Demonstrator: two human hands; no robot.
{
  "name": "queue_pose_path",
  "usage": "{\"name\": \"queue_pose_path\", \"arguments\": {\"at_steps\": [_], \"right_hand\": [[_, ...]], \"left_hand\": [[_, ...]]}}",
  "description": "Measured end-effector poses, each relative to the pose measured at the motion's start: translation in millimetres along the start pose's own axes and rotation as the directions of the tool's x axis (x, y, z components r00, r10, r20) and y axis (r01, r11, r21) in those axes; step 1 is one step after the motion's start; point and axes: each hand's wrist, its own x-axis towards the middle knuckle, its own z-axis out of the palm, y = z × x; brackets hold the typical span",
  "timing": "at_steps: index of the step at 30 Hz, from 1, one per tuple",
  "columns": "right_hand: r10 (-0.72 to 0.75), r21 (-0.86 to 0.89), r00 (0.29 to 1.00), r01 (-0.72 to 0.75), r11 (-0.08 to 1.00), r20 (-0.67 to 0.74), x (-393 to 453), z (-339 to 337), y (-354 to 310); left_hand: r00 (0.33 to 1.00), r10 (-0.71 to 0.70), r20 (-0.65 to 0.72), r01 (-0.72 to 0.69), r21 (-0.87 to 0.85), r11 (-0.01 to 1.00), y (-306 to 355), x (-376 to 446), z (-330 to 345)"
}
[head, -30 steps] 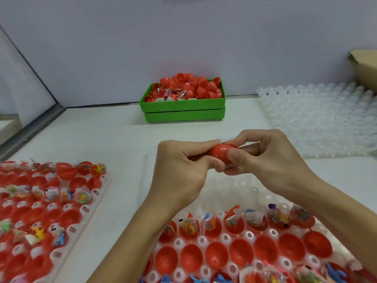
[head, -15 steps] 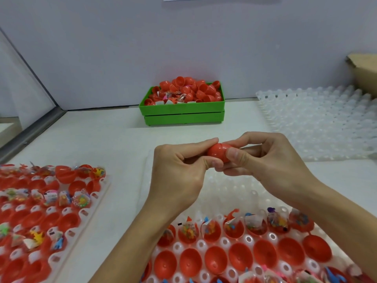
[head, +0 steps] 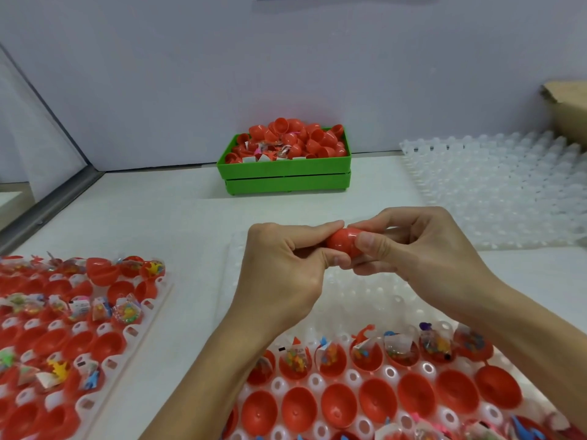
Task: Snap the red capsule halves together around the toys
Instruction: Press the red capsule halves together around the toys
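Head | left hand [head: 282, 271], right hand [head: 419, 249] | both gripping red capsule [head: 344, 241]

Two hands [head: 279, 268] meet on one red capsule [head: 344, 246] mid-frame. One green bin [head: 286, 176] sits upper centre. Three white trays [head: 495, 185] show; perhaps six bagged toys [head: 398, 347] line the lower-right tray's row.

Hands: I see my left hand [head: 279, 268] and right hand [head: 413, 249] pinching one red capsule [head: 344, 241] between them.
Below: tray [head: 390, 373] holding open halves and bagged toys.
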Motion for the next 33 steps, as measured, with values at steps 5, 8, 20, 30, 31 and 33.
{"name": "queue_pose_path", "arguments": {"at_steps": [5,8,20,30,31,33], "right_hand": [[-0.018,-0.001,1.000,0.018,1.000,-0.013,-0.7,1.3,0.0],[-0.028,0.029,0.999,0.028,0.999,-0.022,-0.4,1.5,0.3],[-0.021,-0.006,1.000,0.021,1.000,-0.018,-0.4,2.5,3.0],[-0.088,0.000,0.996,0.088,0.996,-0.001,0.3,6.8,4.1],[-0.094,-0.014,0.995,0.094,0.995,0.017,-0.1,6.3,4.2],[-0.102,-0.070,0.992,0.107,0.992,0.076,-0.7,5.6,3.9]], "left_hand": [[1.000,-0.006,0.004,0.006,0.001,1.000,-1.6,-0.2,0.2],[1.000,-0.009,0.005,0.010,-0.002,1.000,-1.0,0.2,0.1],[1.000,0.000,-0.019,0.001,0.019,1.000,-0.4,-0.9,1.1],[0.997,0.020,-0.078,-0.022,-0.024,0.999,10.7,-0.5,1.3],[0.998,0.039,-0.057,-0.038,0.009,0.999,10.9,0.1,1.1],[0.998,0.070,0.001,-0.070,0.088,0.994,11.7,1.5,0.0]]}}
